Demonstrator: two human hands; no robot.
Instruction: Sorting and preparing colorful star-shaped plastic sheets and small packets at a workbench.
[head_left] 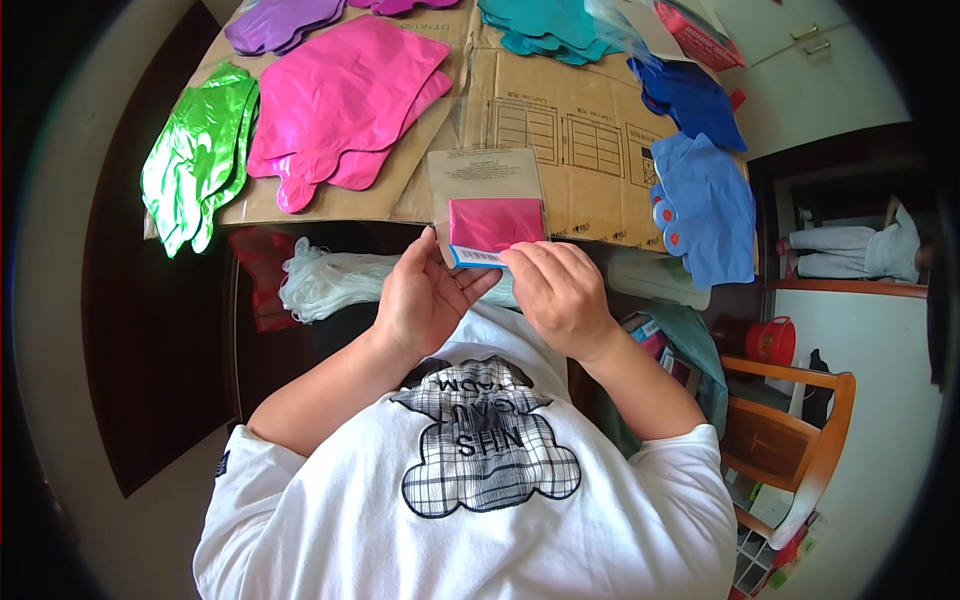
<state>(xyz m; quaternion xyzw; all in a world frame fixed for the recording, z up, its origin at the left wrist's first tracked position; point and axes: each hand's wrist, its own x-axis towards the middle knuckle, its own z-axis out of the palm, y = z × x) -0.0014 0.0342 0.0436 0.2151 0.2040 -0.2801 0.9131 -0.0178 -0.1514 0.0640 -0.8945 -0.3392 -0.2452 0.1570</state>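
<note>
Pouch in my hands
Right hand pinches its label; left hand, half curled, touches the left edge, its grip unclear.

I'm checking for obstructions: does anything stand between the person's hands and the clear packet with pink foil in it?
Nothing visible does. The left hand is at the lower left edge of the clear packet, and the right hand pinches near its blue-and-white strip.
</note>
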